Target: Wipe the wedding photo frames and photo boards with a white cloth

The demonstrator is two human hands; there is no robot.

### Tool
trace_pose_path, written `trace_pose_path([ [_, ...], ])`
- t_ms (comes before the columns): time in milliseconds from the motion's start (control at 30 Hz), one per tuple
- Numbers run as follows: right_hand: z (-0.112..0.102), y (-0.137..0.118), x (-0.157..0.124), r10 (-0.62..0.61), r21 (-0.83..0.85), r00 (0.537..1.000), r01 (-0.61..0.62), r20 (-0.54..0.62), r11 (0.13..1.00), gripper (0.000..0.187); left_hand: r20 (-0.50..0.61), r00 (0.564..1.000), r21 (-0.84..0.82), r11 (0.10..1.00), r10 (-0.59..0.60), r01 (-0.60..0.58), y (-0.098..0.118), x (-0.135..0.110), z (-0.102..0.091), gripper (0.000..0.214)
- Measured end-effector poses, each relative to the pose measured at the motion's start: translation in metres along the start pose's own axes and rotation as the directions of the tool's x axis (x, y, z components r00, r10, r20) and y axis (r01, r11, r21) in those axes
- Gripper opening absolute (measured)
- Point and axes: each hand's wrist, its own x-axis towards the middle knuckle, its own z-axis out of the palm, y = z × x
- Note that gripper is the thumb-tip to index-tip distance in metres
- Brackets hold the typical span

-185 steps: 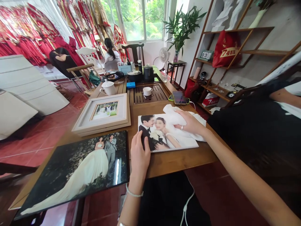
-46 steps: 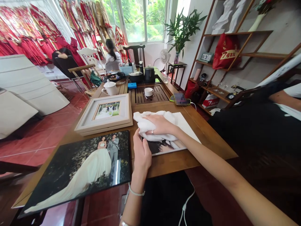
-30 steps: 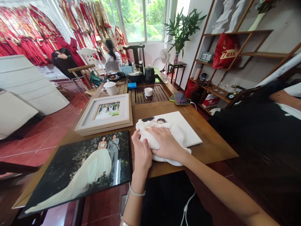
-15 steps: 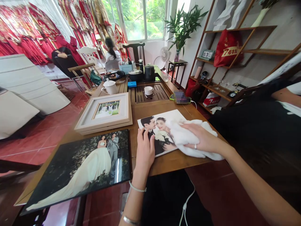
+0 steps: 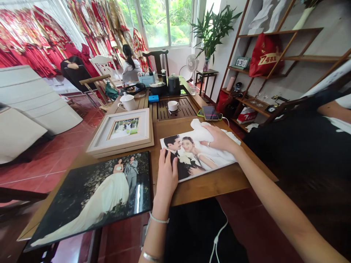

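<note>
A glossy wedding photo panel (image 5: 192,160) of a couple lies on the wooden table (image 5: 219,180) in front of me. My left hand (image 5: 166,177) rests flat on its near left corner, fingers stretched out. My right hand (image 5: 219,138) presses a bunched white cloth (image 5: 204,134) onto the panel's far right part, fingers curled over the cloth.
A large dark wedding print (image 5: 90,197) lies at the near left, partly over the table's edge. A white framed photo (image 5: 122,130) sits behind it. Beyond are a phone (image 5: 210,113), a tea tray with cup (image 5: 172,106), a teapot (image 5: 127,102) and kettles. A seated person (image 5: 130,67) is far back. Shelves (image 5: 274,62) stand right.
My right hand has swept the cloth from the panel's near right corner up to its far right part. Before that it wiped across the left and near side. My left hand stayed put.
</note>
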Motion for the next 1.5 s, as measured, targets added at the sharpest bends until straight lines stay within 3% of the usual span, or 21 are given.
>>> trace_pose_path([
  [167, 0.001, -0.011, -0.029, -0.047, -0.039, 0.999, 0.046, -0.016, 0.998, 0.069, -0.062, 0.998, 0.016, 1.0, -0.01, 0.011, -0.004, 0.005, -0.004, 0.042],
  [300, -0.009, -0.011, -0.054, -0.119, -0.006, 0.992, 0.12, 0.044, 0.993, 0.07, -0.079, 0.997, 0.003, 1.0, 0.004, -0.004, -0.005, 0.005, -0.005, 0.041],
  [400, -0.016, -0.003, -0.058, -0.108, 0.037, 0.991, 0.105, 0.075, 0.994, 0.07, -0.079, 0.997, -0.002, 1.0, 0.002, -0.002, -0.003, 0.003, -0.005, 0.041],
  [667, -0.008, 0.01, -0.031, 0.043, 0.143, 0.999, -0.04, -0.018, 0.989, 0.071, -0.081, 0.995, -0.02, 0.998, -0.056, 0.055, 0.005, -0.001, -0.007, 0.04],
  [933, -0.008, -0.002, -0.043, -0.011, 0.101, 1.0, 0.012, -0.004, 0.995, 0.066, -0.087, 0.994, -0.003, 0.998, -0.059, 0.059, 0.011, -0.002, -0.005, 0.049],
  [1133, 0.002, 0.006, -0.003, -0.014, 0.063, 1.0, 0.016, -0.024, 0.998, 0.071, -0.073, 0.996, 0.002, 0.999, -0.042, 0.043, 0.008, -0.004, -0.002, 0.05],
  [1267, 0.009, -0.008, 0.014, -0.083, 0.037, 0.997, 0.083, -0.009, 0.996, 0.072, -0.058, 0.998, 0.009, 1.0, -0.03, 0.03, 0.006, -0.003, -0.002, 0.053],
  [1367, 0.01, -0.03, -0.002, -0.197, 0.057, 0.98, 0.195, 0.016, 0.979, 0.072, -0.041, 0.999, 0.012, 1.0, -0.024, 0.024, 0.006, -0.003, -0.003, 0.054],
  [1500, 0.001, -0.051, -0.043, -0.288, 0.105, 0.95, 0.276, 0.117, 0.955, 0.07, -0.033, 0.999, -0.002, 1.0, -0.022, 0.022, 0.006, -0.004, -0.004, 0.051],
])
